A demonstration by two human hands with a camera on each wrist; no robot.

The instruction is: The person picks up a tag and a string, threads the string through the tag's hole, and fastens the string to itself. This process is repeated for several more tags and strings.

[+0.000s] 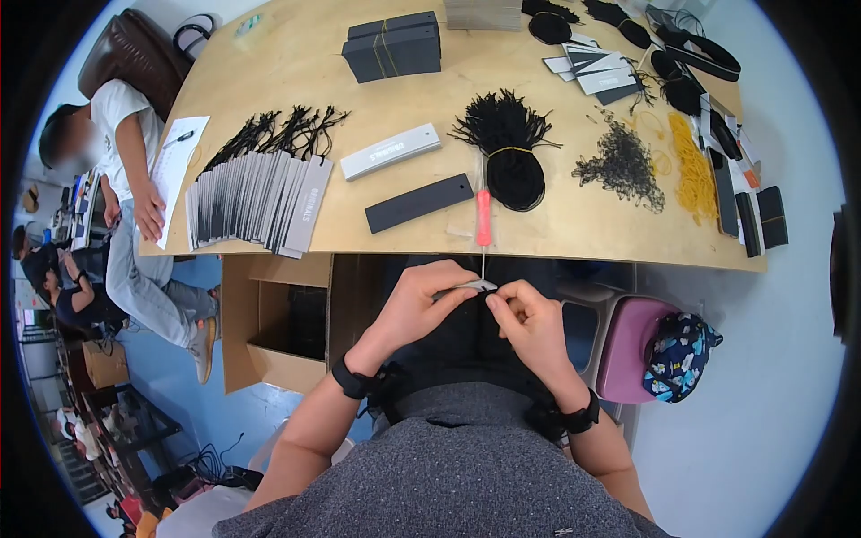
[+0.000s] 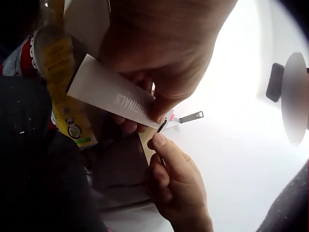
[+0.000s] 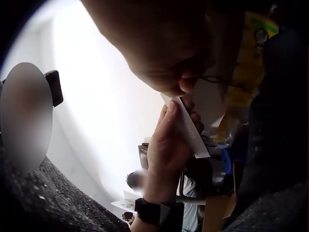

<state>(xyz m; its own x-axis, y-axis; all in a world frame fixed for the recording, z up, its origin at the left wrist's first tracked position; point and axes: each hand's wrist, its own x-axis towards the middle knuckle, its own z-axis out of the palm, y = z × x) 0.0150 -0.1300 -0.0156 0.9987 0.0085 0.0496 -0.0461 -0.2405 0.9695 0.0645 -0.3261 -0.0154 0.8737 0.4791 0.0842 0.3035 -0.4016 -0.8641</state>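
Below the table edge, over our lap, we hold a grey hang tag (image 2: 112, 93) printed ORIGINALS, our left hand (image 1: 414, 303) pinching it between thumb and fingers while our right hand (image 1: 527, 325) pinches a thin black string (image 2: 161, 126) at the tag's tip, the two hands close together. Just above them a red-handled threading tool (image 1: 483, 218) hangs over the edge of the wooden table (image 1: 574, 224), where a black tag (image 1: 419, 203), a bundle of black strings (image 1: 511, 152) and a fanned stack of finished tags (image 1: 256, 202) lie.
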